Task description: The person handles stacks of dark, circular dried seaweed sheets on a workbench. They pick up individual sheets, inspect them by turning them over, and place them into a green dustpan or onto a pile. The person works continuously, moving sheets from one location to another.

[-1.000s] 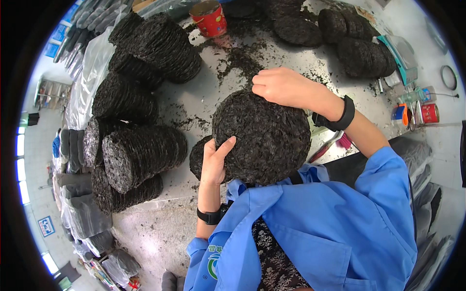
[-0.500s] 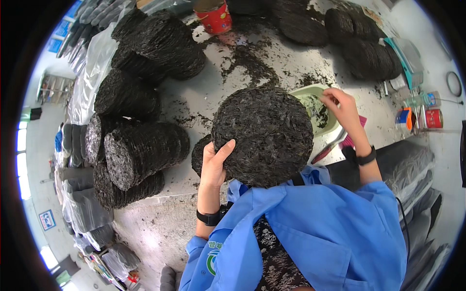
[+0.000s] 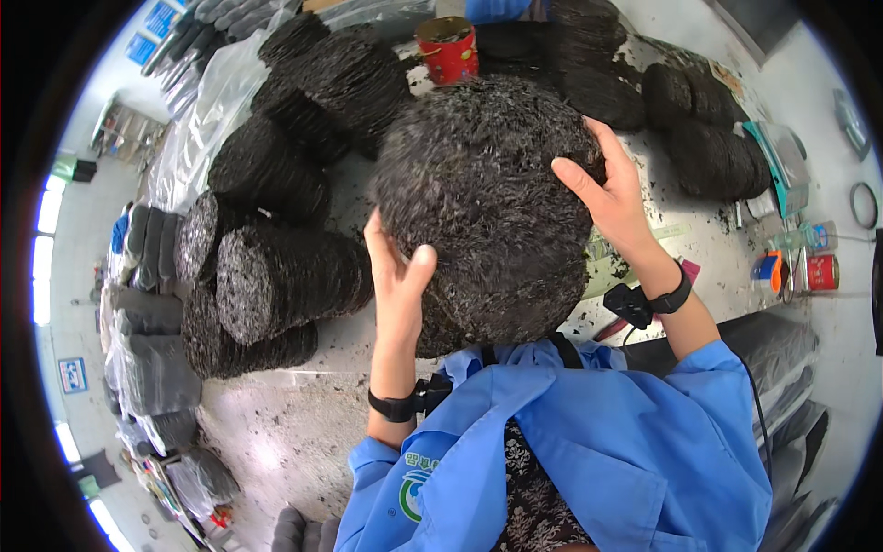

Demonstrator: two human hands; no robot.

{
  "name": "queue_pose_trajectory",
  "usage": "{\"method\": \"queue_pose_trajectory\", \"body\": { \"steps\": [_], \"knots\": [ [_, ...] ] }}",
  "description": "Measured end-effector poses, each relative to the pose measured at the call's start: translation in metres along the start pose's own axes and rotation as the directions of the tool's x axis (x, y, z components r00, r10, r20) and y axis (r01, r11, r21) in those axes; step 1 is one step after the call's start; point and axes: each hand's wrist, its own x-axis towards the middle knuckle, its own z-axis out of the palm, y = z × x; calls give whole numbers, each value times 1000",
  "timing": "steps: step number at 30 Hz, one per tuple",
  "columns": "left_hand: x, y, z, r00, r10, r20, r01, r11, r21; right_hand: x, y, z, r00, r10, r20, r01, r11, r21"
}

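Round dried-seaweed stack [image 3: 497, 207] held up over worktable [image 3: 706, 225] near edge; left hand [image 3: 395, 294] grips left rim, right hand [image 3: 621, 202] right rim, thumbs on face, fingertips partly hidden; uneven squeeze could shear layers, brittle rim could flake.

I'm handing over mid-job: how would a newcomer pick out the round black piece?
Start at the pale worktable before the blue jacket. Over its near side, between left hand and right hand, is a broad, rough-faced round black piece. Unlike the dark stacks lying at left, it has a hand at each side.
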Motion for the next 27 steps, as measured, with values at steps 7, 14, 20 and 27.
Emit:
{"method": "queue_pose_trajectory", "body": {
  "steps": [7,14,20,27],
  "knots": [
    [-23,-17,-12,892,-233,-388,82,926,-367,-17,24,45,950,269,161,-291,948,129],
    [-93,-54,-141,815,-309,-491,64,889,-453,-50,6,-9,840,63,539,113,951,-288],
    [-134,-127,-170,606,-605,-517,504,794,-340,-86,-17,4,590,73,804,598,630,-496],
    [-93,-123,-125,864,-202,-462,396,839,374,-89,-11,3,563,9,826,696,534,-480]
  ]
}}
